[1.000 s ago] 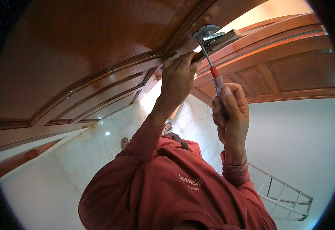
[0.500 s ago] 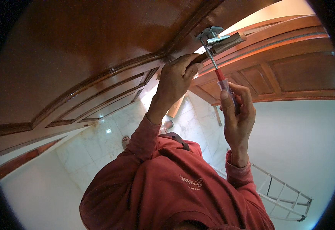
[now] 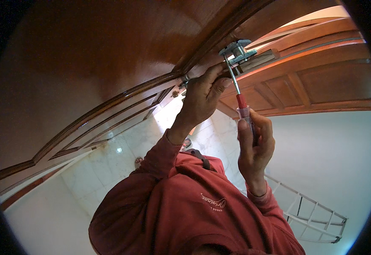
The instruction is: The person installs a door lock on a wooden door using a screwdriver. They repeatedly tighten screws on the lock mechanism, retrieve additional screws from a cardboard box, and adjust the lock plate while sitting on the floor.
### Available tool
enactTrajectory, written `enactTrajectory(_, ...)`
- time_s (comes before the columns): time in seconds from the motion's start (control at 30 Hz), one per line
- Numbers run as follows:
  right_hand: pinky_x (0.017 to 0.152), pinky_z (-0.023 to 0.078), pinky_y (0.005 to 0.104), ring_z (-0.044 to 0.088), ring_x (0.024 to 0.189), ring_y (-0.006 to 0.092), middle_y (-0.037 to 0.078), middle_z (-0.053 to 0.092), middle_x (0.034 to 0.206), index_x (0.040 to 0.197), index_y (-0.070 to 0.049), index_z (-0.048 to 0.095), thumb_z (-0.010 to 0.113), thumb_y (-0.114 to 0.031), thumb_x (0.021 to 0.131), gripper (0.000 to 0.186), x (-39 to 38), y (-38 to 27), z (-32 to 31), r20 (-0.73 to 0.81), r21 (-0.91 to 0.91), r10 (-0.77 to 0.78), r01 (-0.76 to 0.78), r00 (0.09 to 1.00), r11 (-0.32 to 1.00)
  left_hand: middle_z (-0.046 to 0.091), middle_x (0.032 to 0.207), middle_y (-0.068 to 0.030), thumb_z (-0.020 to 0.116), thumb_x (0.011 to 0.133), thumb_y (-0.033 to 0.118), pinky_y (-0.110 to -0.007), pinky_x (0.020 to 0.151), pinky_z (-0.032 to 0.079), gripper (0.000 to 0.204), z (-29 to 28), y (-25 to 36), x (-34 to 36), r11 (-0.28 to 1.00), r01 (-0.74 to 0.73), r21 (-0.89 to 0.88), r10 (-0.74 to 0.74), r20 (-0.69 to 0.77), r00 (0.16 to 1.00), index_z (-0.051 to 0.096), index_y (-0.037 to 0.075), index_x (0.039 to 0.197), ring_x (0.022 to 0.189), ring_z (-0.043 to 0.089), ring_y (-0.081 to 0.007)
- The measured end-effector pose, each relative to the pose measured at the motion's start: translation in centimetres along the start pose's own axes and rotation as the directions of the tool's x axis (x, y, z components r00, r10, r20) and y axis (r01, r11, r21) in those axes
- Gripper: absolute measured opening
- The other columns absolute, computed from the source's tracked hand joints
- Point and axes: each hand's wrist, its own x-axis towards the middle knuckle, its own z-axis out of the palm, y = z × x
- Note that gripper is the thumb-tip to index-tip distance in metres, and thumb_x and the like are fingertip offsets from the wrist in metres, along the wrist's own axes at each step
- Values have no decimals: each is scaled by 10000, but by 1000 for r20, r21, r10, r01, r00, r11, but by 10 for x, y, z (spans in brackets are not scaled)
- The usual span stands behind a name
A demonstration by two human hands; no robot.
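Note:
A screwdriver (image 3: pixel 241 101) with a red and clear handle is gripped in my right hand (image 3: pixel 255 144), its fingers wrapped round the handle. The shaft points up and left, and its tip meets the left side of a grey metal fitting (image 3: pixel 239 52) at the edge of the dark wooden door (image 3: pixel 109 46). Just below the fitting, my left hand (image 3: pixel 200 100) is closed round a wooden strip (image 3: pixel 260 60), whose squared end sticks out to the right. Part of the strip is hidden by my fingers and the shaft.
A second panelled wooden door (image 3: pixel 321 85) stands at the right, near the fitting. Behind my right arm, a metal ladder (image 3: pixel 308 216) is by the pale wall. Light marble tiles (image 3: pixel 104 161) cover the floor, where a sandalled foot (image 3: pixel 139 161) shows.
The fitting and wooden strip sit slightly lower and farther right in view. My right hand and screwdriver have shifted down and a little left; both hands keep their grip.

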Motion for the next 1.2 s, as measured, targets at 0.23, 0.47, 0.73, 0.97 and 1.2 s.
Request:
enactTrajectory(0.23, 352, 240, 177, 281, 410, 30, 40, 536, 725, 1137, -47, 535, 424, -314, 1080, 294, 5, -21, -14, 503, 781, 447, -611, 739, 130, 653, 1159, -191, 568, 1027, 228, -387, 949, 477, 317, 3, 2, -9, 993, -103, 57, 111, -155, 982, 573, -26, 1218, 1082, 638, -276)
enactTrajectory(0.47, 353, 227, 184, 320, 407, 34, 57, 571, 702, 1003, -79, 501, 461, -323, 1066, 256, 1, -21, -19, 389, 728, 496, -589, 776, 351, 668, 806, -20, 541, 1048, 338, -262, 694, 480, 352, 3, 60, -12, 684, 443, -580, -428, 173, 887, 682, 19, 1000, 715, 580, -81)
enactTrajectory(0.73, 422, 373, 270, 491, 496, 99, 91, 626, 742, 1248, -51, 497, 533, -240, 1034, 288, 2, -29, -14, 184, 320, 259, -307, 948, 896, 694, 982, -107, 576, 1026, 252, -319, 792, 551, 288, 19, 46, -7, 547, 310, -778, -390, 91, 916, 663, -22, 1033, 839, 677, -168)
enactTrajectory(0.97, 512, 487, 357, 638, 634, 175, 134, 665, 833, 1322, -43, 547, 615, -152, 984, 362, -6, -13, -2, 100, -392, -208, 231, 973, 890, 692, 941, -120, 528, 1048, 241, -334, 779, 554, 300, 17, 31, -12, 541, 332, -773, -334, 165, 928, 653, -31, 1064, 847, 679, -187)
enactTrajectory(1.2, 379, 287, 217, 352, 442, 61, -3, 452, 664, 1230, -120, 502, 529, -263, 1039, 240, -6, 3, -3, 412, 812, 377, -522, 830, 261, 713, 1004, -164, 502, 1056, 333, -389, 879, 549, 368, 27, 34, -15, 362, 360, -860, -313, 252, 916, 641, -7, 1089, 970, 702, -250)
